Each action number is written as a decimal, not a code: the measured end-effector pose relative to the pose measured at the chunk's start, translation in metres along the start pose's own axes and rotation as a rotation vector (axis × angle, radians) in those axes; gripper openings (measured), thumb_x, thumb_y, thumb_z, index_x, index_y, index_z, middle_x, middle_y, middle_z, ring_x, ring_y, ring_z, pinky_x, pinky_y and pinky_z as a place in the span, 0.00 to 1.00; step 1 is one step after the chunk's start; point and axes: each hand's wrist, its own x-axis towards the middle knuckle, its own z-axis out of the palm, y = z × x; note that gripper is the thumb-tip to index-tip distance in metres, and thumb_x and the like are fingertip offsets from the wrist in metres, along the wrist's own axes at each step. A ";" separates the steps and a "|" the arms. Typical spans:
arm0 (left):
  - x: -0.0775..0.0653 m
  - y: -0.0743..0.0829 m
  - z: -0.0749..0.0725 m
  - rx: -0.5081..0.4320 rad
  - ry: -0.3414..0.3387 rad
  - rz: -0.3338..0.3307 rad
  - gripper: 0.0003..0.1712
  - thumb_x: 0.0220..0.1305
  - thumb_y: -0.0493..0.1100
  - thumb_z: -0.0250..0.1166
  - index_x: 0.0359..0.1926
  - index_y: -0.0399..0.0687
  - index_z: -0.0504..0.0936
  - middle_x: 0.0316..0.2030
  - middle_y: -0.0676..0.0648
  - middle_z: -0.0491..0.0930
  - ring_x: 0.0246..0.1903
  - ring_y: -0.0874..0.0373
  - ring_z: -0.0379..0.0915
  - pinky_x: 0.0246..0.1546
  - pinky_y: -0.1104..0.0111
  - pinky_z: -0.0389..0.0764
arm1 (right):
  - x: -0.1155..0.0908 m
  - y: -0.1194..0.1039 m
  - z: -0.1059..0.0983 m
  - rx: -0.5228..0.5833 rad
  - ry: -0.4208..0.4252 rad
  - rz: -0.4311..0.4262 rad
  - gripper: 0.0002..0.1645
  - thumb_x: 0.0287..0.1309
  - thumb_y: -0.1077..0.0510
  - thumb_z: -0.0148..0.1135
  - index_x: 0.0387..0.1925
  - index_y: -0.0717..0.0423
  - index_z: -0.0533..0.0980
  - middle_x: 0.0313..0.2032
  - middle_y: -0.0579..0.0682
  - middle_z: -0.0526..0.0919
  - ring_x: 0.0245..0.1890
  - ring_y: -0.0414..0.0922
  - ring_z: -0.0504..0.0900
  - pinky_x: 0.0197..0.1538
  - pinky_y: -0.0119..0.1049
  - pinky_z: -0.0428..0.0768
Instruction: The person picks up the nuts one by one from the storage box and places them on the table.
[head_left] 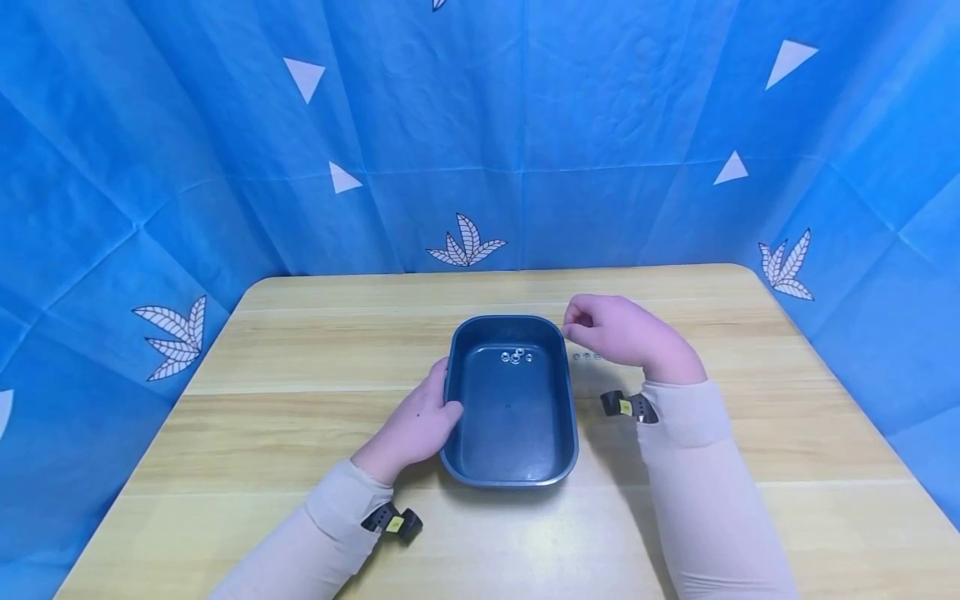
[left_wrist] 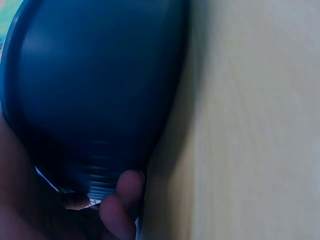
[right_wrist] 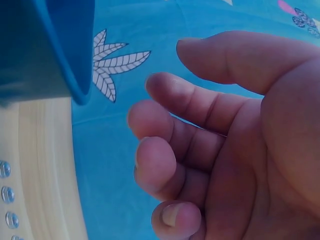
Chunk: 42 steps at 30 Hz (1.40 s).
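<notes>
A dark blue rectangular bin [head_left: 510, 425] with rounded corners stands near the middle of the table. My left hand [head_left: 416, 421] grips its left wall, thumb over the rim and fingers against the outside, as the left wrist view shows. Inside, toward the far end, lie several small shiny round clear beads [head_left: 515, 357]. Just off the bin's far right rim is my right hand [head_left: 626, 332]; its fingers are loosely bent, thumb and forefinger apart, with nothing between them. More clear beads [right_wrist: 8, 194] form a row on the table, right of the bin and partly hidden by this hand.
The wooden table [head_left: 300, 333] has rounded far corners. A blue cloth [head_left: 465, 125] with white leaf and triangle prints hangs behind it and along both sides. Each wrist wears a black strap with a small camera [head_left: 408, 527].
</notes>
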 end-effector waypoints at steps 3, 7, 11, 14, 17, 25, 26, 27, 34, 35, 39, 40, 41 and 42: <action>0.000 0.000 0.000 0.002 -0.002 -0.006 0.39 0.70 0.41 0.50 0.80 0.52 0.49 0.74 0.49 0.62 0.70 0.47 0.62 0.63 0.42 0.69 | 0.001 -0.005 0.001 0.001 -0.005 -0.008 0.07 0.69 0.52 0.59 0.39 0.50 0.79 0.31 0.46 0.79 0.34 0.47 0.76 0.41 0.43 0.76; 0.000 0.000 0.000 0.002 0.000 -0.003 0.39 0.71 0.41 0.50 0.80 0.52 0.50 0.74 0.49 0.62 0.70 0.47 0.62 0.63 0.42 0.69 | 0.002 -0.011 0.003 0.010 -0.015 -0.020 0.07 0.68 0.52 0.60 0.40 0.50 0.79 0.30 0.46 0.79 0.33 0.47 0.76 0.39 0.43 0.76; -0.001 0.001 0.000 0.001 0.000 0.006 0.39 0.70 0.40 0.50 0.80 0.52 0.49 0.74 0.49 0.61 0.70 0.47 0.61 0.63 0.42 0.69 | 0.001 -0.016 0.005 0.036 -0.023 -0.040 0.06 0.68 0.53 0.60 0.40 0.50 0.79 0.29 0.46 0.78 0.32 0.47 0.76 0.38 0.43 0.75; -0.001 0.001 0.000 -0.001 -0.004 0.008 0.40 0.70 0.40 0.50 0.80 0.52 0.49 0.74 0.49 0.61 0.70 0.47 0.61 0.63 0.42 0.69 | 0.001 -0.020 0.006 0.038 -0.029 -0.057 0.05 0.68 0.53 0.60 0.39 0.50 0.79 0.29 0.46 0.77 0.32 0.46 0.76 0.38 0.43 0.75; -0.001 0.001 0.000 0.003 -0.003 0.006 0.40 0.70 0.40 0.50 0.80 0.52 0.49 0.74 0.49 0.61 0.70 0.47 0.61 0.63 0.42 0.69 | 0.001 -0.023 0.008 0.025 -0.034 -0.066 0.05 0.68 0.52 0.60 0.39 0.49 0.79 0.29 0.45 0.78 0.32 0.46 0.76 0.38 0.43 0.76; -0.001 0.002 0.000 0.007 -0.001 0.007 0.40 0.70 0.40 0.50 0.80 0.51 0.49 0.74 0.48 0.61 0.70 0.47 0.61 0.64 0.42 0.67 | 0.002 -0.033 0.012 0.022 -0.051 -0.085 0.06 0.67 0.51 0.61 0.39 0.48 0.78 0.29 0.44 0.79 0.31 0.45 0.76 0.36 0.42 0.77; 0.000 0.002 0.000 0.008 -0.001 0.003 0.40 0.70 0.41 0.50 0.80 0.52 0.49 0.74 0.49 0.61 0.70 0.48 0.61 0.65 0.43 0.67 | 0.002 -0.034 0.012 0.020 -0.053 -0.089 0.06 0.67 0.51 0.61 0.39 0.48 0.78 0.29 0.44 0.79 0.31 0.45 0.76 0.36 0.42 0.77; 0.000 0.002 0.000 0.009 0.000 0.003 0.40 0.70 0.41 0.50 0.80 0.52 0.49 0.74 0.49 0.61 0.70 0.48 0.61 0.65 0.43 0.67 | 0.002 -0.035 0.013 0.018 -0.054 -0.092 0.06 0.67 0.51 0.61 0.39 0.48 0.78 0.29 0.44 0.79 0.31 0.45 0.76 0.36 0.42 0.77; 0.000 0.003 0.000 0.016 0.000 0.018 0.40 0.70 0.41 0.50 0.80 0.50 0.49 0.75 0.47 0.60 0.71 0.46 0.61 0.64 0.42 0.67 | 0.005 -0.041 0.017 -0.007 -0.018 -0.093 0.06 0.67 0.50 0.61 0.38 0.46 0.79 0.27 0.43 0.79 0.29 0.44 0.76 0.34 0.41 0.77; 0.000 0.002 0.000 0.015 -0.001 0.019 0.40 0.70 0.41 0.50 0.80 0.50 0.49 0.75 0.47 0.60 0.71 0.46 0.61 0.64 0.42 0.67 | 0.006 -0.042 0.018 -0.009 -0.018 -0.091 0.06 0.67 0.50 0.61 0.38 0.46 0.79 0.27 0.43 0.79 0.28 0.44 0.76 0.34 0.41 0.77; -0.001 0.001 0.000 0.017 0.000 0.007 0.40 0.71 0.42 0.50 0.80 0.51 0.49 0.75 0.48 0.60 0.70 0.47 0.61 0.64 0.43 0.68 | 0.010 -0.046 0.024 -0.012 -0.032 -0.083 0.06 0.67 0.49 0.61 0.38 0.45 0.78 0.26 0.43 0.78 0.28 0.44 0.76 0.32 0.41 0.77; 0.000 0.001 0.000 0.017 0.000 0.002 0.40 0.71 0.42 0.50 0.80 0.51 0.49 0.74 0.49 0.61 0.70 0.47 0.61 0.64 0.43 0.68 | 0.011 -0.046 0.025 -0.011 -0.036 -0.078 0.06 0.67 0.49 0.61 0.38 0.45 0.78 0.26 0.43 0.78 0.28 0.44 0.76 0.32 0.41 0.77; 0.000 0.001 0.000 0.017 -0.001 0.001 0.40 0.71 0.42 0.50 0.80 0.51 0.49 0.75 0.49 0.60 0.70 0.47 0.61 0.64 0.43 0.68 | 0.012 -0.047 0.026 -0.010 -0.037 -0.074 0.06 0.67 0.49 0.61 0.38 0.45 0.78 0.26 0.43 0.78 0.28 0.44 0.76 0.32 0.41 0.77; 0.000 0.001 0.000 0.017 -0.001 0.002 0.39 0.71 0.42 0.50 0.80 0.52 0.49 0.75 0.49 0.60 0.70 0.48 0.61 0.64 0.43 0.68 | 0.012 -0.047 0.027 -0.007 -0.037 -0.071 0.06 0.67 0.49 0.61 0.38 0.45 0.78 0.27 0.43 0.79 0.28 0.44 0.76 0.32 0.41 0.77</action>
